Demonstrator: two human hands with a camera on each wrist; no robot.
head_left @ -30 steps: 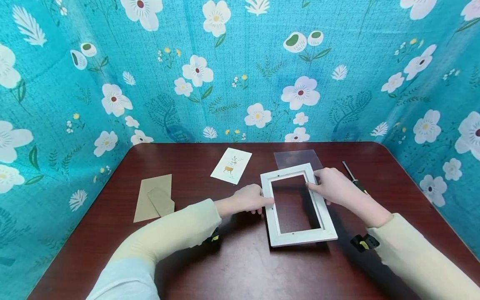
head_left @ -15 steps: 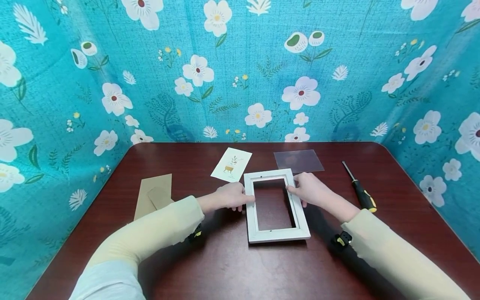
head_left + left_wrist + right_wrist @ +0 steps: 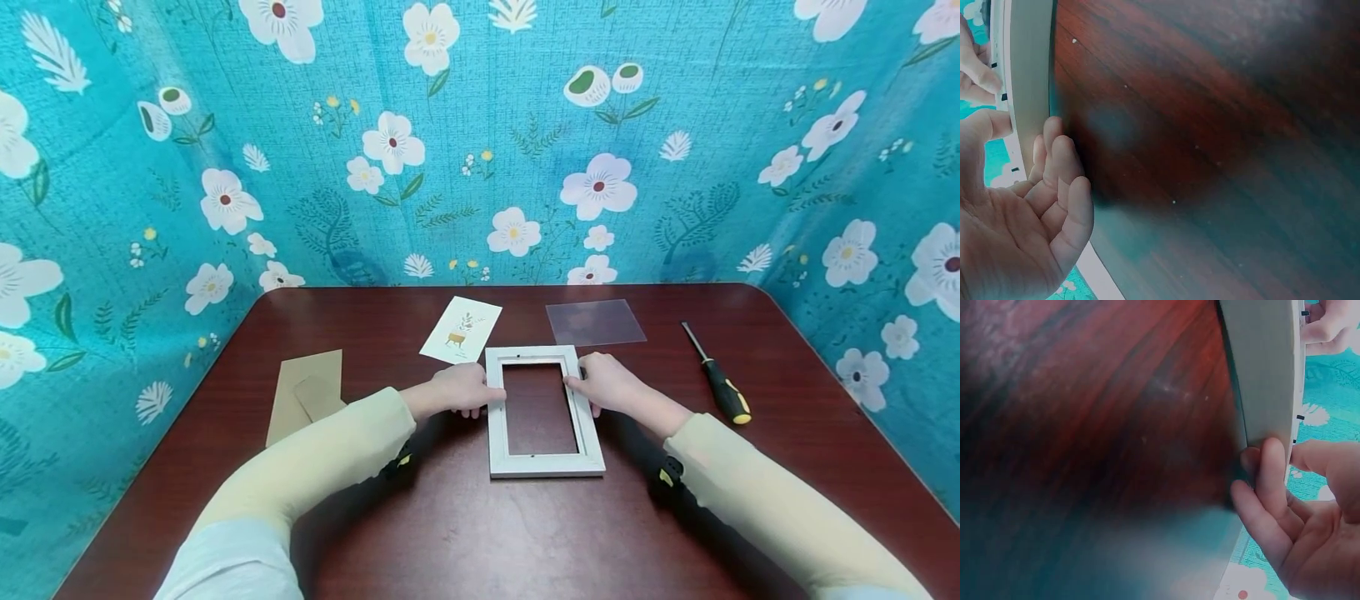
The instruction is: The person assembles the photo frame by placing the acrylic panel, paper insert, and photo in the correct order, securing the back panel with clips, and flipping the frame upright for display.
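A white picture frame [image 3: 547,465] with an open middle is at the centre of the table, its long sides running away from me. My left hand [image 3: 463,388] grips its left side, thumb on top and fingers at the outer edge. On the opposite side, my right hand [image 3: 609,383] pinches the frame the same way. In the left wrist view, the left hand's fingers [image 3: 1063,159] touch the frame's side wall [image 3: 1030,69]. The right wrist view has the right fingers [image 3: 1271,481] against the other side wall [image 3: 1266,369]. Small dark tabs stand on the frame's inner edge.
Behind the frame lie a printed card [image 3: 461,330] and a clear sheet [image 3: 596,322]. A brown backing board [image 3: 303,387] with a stand is at the left, partly behind the left sleeve. To the right lies a screwdriver [image 3: 723,383]. A flowered curtain borders the table [image 3: 480,542].
Both hands have carried the frame leftward and turned it straighter, with most of the movement in the first half second. The screwdriver, partly hidden by the right arm before, now shows whole.
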